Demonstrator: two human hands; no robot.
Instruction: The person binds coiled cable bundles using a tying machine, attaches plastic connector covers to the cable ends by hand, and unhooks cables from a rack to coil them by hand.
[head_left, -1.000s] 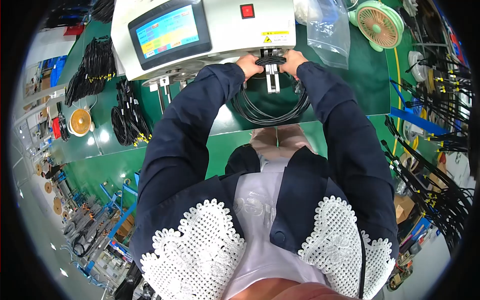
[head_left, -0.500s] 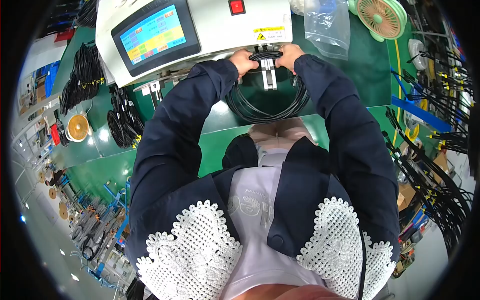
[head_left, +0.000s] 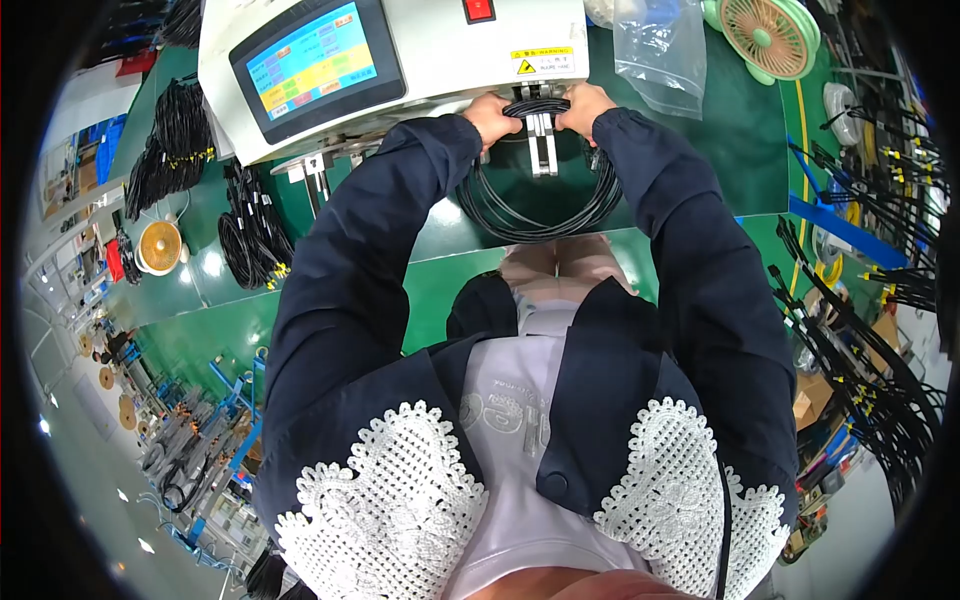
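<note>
The coiled black cable [head_left: 540, 234] hangs around or before a metal bracket [head_left: 542, 155] at the machine's [head_left: 430, 45] near side, its near arc reaching the near edge of the green table [head_left: 715, 165]; whether it rests on the surface cannot be told. The left hand [head_left: 490, 120] and right hand [head_left: 586, 110] grip the coil's far part, fingers closed on it either side of the bracket. Bare tabletop lies open right of the coil, out to the table's right edge; leftward, the machine's overhang leaves less room.

The cable is smooth, round and flexible, looped in several strands; the bracket is shiny and two-pronged. The casing is smooth and off-white, with a flat screen [head_left: 304, 73] at left. Ribbed black cable bundles [head_left: 248, 228] lie farther left. On the far right sit a crumpled clear plastic bag [head_left: 660, 70], its contents unclear, and a round green fan [head_left: 766, 38].
</note>
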